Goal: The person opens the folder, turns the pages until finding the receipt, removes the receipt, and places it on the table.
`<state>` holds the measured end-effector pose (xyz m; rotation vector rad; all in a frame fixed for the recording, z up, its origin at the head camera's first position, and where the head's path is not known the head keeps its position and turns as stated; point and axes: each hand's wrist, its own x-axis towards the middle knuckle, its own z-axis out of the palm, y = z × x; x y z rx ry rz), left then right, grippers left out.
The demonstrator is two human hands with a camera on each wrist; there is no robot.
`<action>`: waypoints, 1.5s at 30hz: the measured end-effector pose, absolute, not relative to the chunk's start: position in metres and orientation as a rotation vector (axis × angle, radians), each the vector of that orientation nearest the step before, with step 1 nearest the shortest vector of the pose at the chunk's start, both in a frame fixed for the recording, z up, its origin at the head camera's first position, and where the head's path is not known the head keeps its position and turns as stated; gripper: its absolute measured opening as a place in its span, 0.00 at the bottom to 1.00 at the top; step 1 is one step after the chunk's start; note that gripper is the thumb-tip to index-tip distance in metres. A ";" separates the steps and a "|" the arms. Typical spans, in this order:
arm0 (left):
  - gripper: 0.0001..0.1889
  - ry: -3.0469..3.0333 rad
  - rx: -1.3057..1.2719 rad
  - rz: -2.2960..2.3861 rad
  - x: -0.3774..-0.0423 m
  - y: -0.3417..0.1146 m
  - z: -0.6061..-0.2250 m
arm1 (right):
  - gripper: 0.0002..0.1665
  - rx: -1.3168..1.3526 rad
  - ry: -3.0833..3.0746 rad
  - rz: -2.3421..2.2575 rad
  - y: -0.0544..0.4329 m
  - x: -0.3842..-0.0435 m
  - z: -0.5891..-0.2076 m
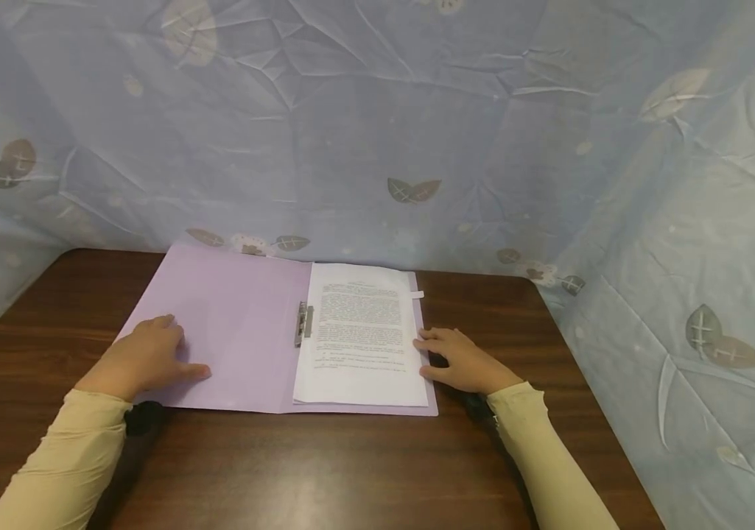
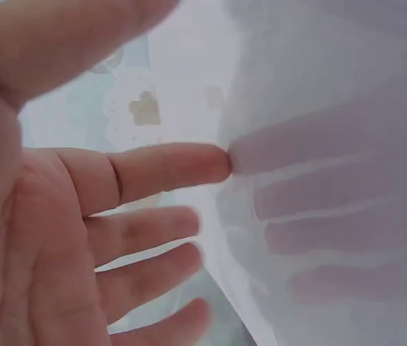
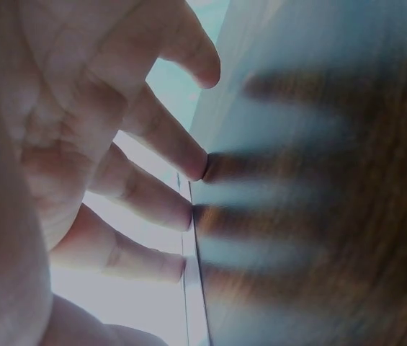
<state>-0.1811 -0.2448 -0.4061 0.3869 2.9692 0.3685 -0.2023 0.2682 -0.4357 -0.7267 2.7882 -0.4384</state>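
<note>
A light purple folder [image 1: 231, 331] lies spread flat on the table, with a stack of printed sheets [image 1: 364, 331] on its right half. Beside the spine is a metal clip [image 1: 303, 324] at the sheets' left edge. My left hand [image 1: 141, 358] is over the left cover, fingers extended and thumb apart; in the left wrist view its index fingertip [image 2: 217, 163] meets the cover. At the folder's right edge is my right hand [image 1: 463, 361], its fingers spread. The right wrist view has those fingertips [image 3: 197, 167] along the folder's edge [image 3: 197, 295]. Neither hand grips anything.
The dark wooden table [image 1: 271, 471] extends around the folder. A pale blue leaf-patterned cloth [image 1: 350, 132] hangs behind it and along both sides. A small white tab [image 1: 417, 294] sticks out at the sheets' right side.
</note>
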 end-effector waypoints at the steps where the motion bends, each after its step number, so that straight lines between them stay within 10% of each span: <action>1: 0.35 2.936 0.373 0.397 -0.185 -0.245 -0.407 | 0.37 -0.727 2.787 -0.442 0.267 -0.203 -0.436; 9: 0.55 2.820 0.289 0.405 -0.201 -0.245 -0.412 | 0.36 -0.710 2.788 -0.452 0.255 -0.205 -0.438; 22: 0.59 2.796 0.317 0.374 -0.207 -0.249 -0.408 | 0.31 -0.651 2.831 -0.455 0.243 -0.211 -0.433; 37: 0.41 2.798 0.524 0.520 -0.220 -0.244 -0.418 | 0.08 -0.558 2.999 -0.413 0.242 -0.218 -0.426; 45: 0.64 2.789 0.485 0.474 -0.218 -0.239 -0.427 | 0.07 -0.514 2.984 -0.366 0.238 -0.217 -0.422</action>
